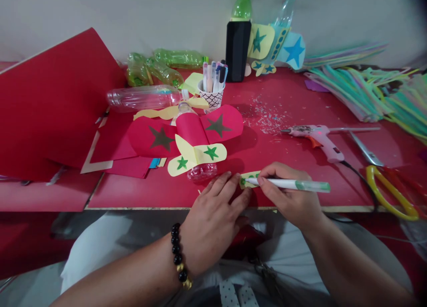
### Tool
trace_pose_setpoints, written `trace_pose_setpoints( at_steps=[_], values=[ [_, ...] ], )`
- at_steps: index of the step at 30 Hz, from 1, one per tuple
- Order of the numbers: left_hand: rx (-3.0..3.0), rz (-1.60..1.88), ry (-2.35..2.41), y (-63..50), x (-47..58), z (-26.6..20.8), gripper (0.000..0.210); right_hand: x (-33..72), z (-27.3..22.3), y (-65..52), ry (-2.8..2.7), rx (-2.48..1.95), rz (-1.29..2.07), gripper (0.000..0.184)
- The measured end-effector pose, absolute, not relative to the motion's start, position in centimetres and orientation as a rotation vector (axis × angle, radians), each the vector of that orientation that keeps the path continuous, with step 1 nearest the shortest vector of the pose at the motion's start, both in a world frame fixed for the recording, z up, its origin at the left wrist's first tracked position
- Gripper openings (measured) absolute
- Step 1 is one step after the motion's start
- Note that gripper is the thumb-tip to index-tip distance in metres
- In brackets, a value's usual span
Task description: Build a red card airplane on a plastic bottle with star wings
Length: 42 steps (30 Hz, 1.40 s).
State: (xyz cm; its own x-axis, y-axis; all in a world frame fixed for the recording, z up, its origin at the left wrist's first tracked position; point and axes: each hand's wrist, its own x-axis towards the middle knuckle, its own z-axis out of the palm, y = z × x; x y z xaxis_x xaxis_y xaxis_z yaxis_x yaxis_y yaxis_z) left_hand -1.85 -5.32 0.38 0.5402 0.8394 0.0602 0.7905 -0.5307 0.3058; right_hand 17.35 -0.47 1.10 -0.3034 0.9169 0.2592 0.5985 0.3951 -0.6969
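Red covers the whole table (287, 102), and on its near edge lies one small yellow paper strip (248, 179) with green dots. One right hand (290, 193) pinches one white marker with a green cap (290, 184) between thumb and curled fingers, tip touching the strip at its left end. One left hand (216, 213) lies flat, fingers narrow and extended together, fingertips pressing the strip's left part down; one black bead bracelet (178, 258) sits on that wrist. Just behind the hands stands one bottle plane (191, 140): two red wings, each with one dark star, and one yellow tail piece with two green stars, on a clear bottle. One clear empty bottle (143, 97) lies on its side behind it; green crushed bottles (160, 67) lie further back, at least three, exact count unclear. One white cup (212, 96) holds several pens, number not countable. One upright green bottle with a black wrap (238, 36) stands at the wall, beside one blue-and-yellow plane (276, 45) with two blue stars visible. One pink glue gun (316, 136) lies right of centre, one pair of yellow-handled scissors (387, 182) near the right edge. One large red sheet (53, 102) leans at left. Pastel paper stacks (367, 89) fill the right rear.
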Motion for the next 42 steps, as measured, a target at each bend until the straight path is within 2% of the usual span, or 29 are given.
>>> trace_pose_setpoints(
  at_steps=[42],
  values=[
    [2.549, 0.264, 1.349, -5.30, -1.87, 0.05, 0.055, 17.18, 1.35, -0.21, -2.019, -1.281, 0.643, 0.011]
  ],
)
